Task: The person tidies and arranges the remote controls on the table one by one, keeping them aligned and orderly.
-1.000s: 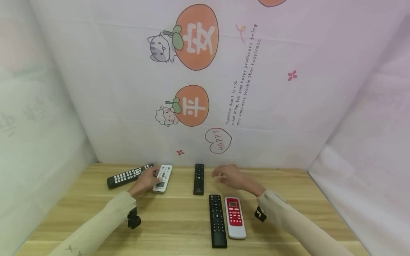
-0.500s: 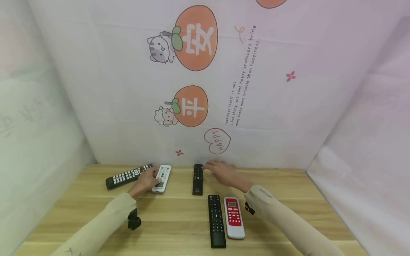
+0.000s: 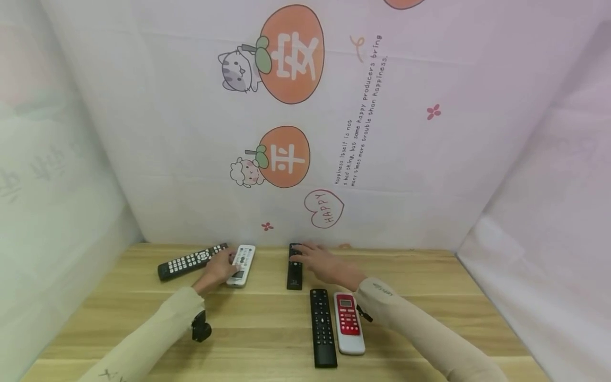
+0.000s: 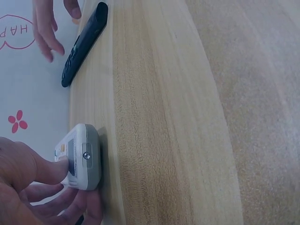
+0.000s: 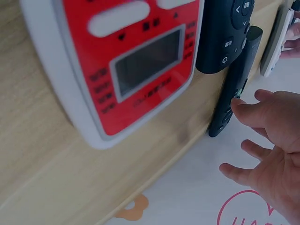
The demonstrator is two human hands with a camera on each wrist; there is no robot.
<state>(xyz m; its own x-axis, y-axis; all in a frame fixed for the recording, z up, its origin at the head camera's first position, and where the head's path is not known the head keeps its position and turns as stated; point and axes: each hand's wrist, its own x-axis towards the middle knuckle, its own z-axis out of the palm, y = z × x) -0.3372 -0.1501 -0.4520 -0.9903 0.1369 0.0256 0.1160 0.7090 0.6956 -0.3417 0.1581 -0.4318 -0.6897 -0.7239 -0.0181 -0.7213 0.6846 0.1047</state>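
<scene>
At the back left, my left hand (image 3: 217, 271) pinches the white remote control (image 3: 246, 259). In the left wrist view its thumb presses on the button face of the white remote (image 4: 89, 152), and the fingers lie along the opposite side. My right hand (image 3: 329, 267) is over the upper end of a short black remote control (image 3: 295, 277) near the back edge. Seen from the right wrist, the fingers of the right hand (image 5: 276, 145) are spread and relaxed beside the black remote (image 5: 239, 75), not closed round it.
A black remote with white buttons (image 3: 186, 264) lies slanted, left of the left hand. A long black remote (image 3: 323, 331) and a red-and-white remote (image 3: 350, 329) lie side by side nearer the front. A printed white cloth (image 3: 406, 159) rises behind the wooden table (image 3: 258, 339).
The right hand has moved left, from beside the short black remote to over its upper end. The left hand keeps its hold on the white remote in the same place.
</scene>
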